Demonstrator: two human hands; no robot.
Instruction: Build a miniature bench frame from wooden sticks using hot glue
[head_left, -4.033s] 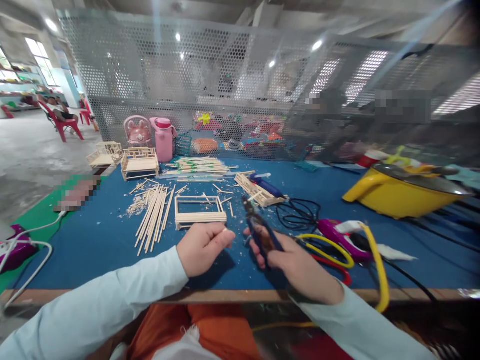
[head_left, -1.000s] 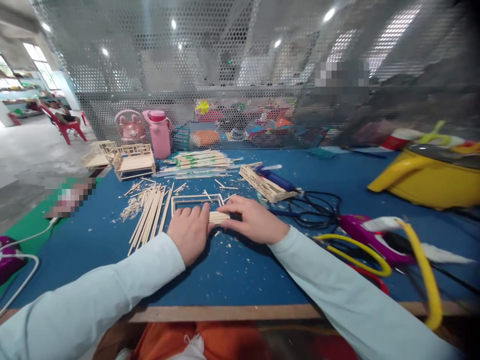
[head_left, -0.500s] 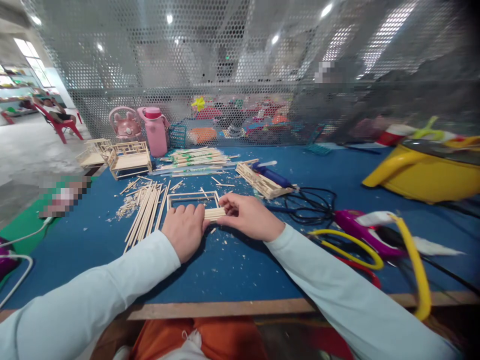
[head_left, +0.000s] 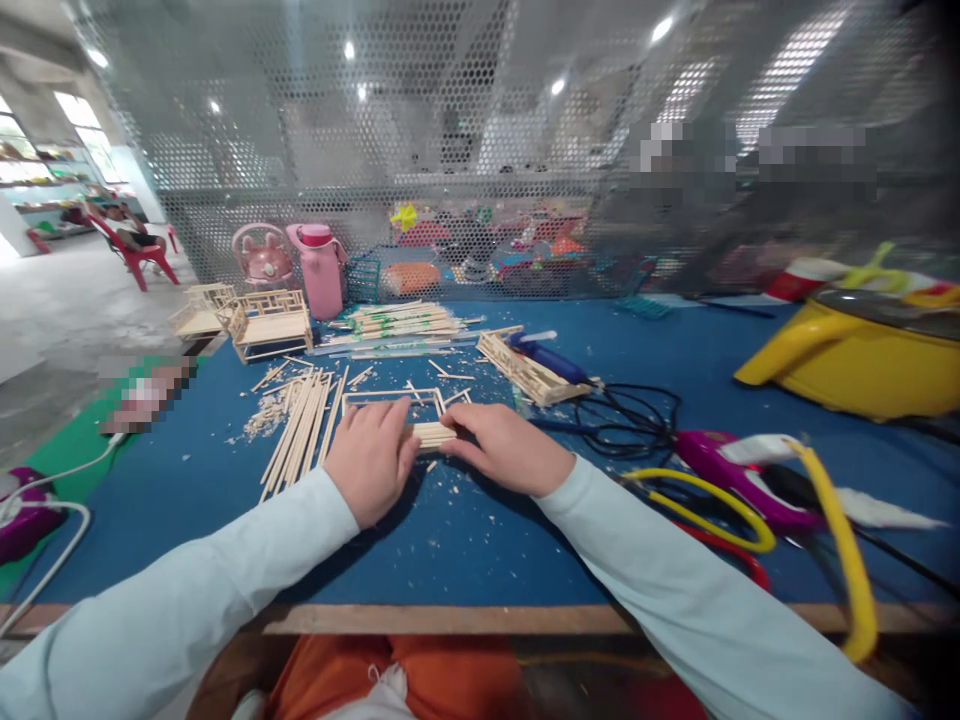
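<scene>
A small rectangular frame [head_left: 391, 396] of thin wooden sticks lies on the blue table in front of me. Several sticks side by side form a flat strip [head_left: 431, 436] along its near side. My left hand [head_left: 371, 462] is closed over the left part of the frame and strip, its fingers hiding much of them. At the strip's right end my right hand [head_left: 506, 448] pinches with thumb and fingers; the fingertips are partly hidden. Loose wooden sticks [head_left: 304, 432] lie left of the frame. A blue glue gun [head_left: 551, 357] rests on another stick piece [head_left: 517, 367] behind my right hand.
Finished-looking miniature stick benches [head_left: 271, 325], a pink bottle [head_left: 321, 270] and bundled sticks [head_left: 405, 322] stand or lie at the back. On the right are black cables [head_left: 626, 415], a purple tool [head_left: 739, 480], yellow tubing [head_left: 840, 550] and a yellow container [head_left: 855, 355]. Perforated metal sheeting [head_left: 450, 150] rises behind.
The view has shifted slightly, so everything sits a little further right and lower. My left fingers have stretched a bit, and my right fingers have come down closer onto the strip's end.
</scene>
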